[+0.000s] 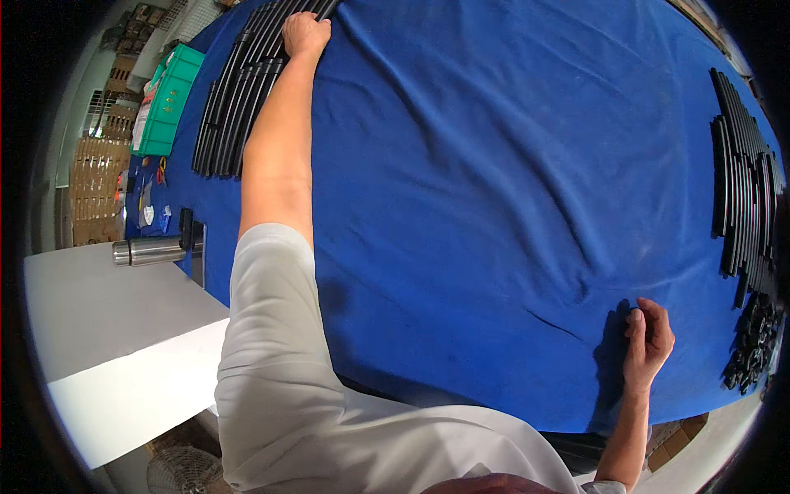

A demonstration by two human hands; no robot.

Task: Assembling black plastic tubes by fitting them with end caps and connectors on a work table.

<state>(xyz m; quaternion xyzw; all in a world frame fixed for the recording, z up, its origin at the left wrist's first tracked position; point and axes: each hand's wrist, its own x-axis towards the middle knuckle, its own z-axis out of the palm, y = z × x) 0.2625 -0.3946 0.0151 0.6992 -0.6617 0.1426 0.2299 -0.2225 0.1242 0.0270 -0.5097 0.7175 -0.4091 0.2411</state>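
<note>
My left arm reaches far across the blue cloth, and my left hand (306,34) is at the right side of a row of long black tubes (247,90). Its fingers are curled down at a black tube (323,10) along the row's edge; the fingertips are hidden under the hand. The tubes lie side by side, slanting, some with thicker collars. My right hand (650,339) hovers near the front right of the table, its fingers loosely bent with a gap to the thumb. Nothing shows in it, and its shadow falls on the cloth beside it.
A blue cloth (461,206) with creases covers the table. More black tubes (741,177) are stacked at the right edge, above a heap of small black parts (753,342). To the left are a green crate (171,99), a steel flask (152,251) and a white box (123,313).
</note>
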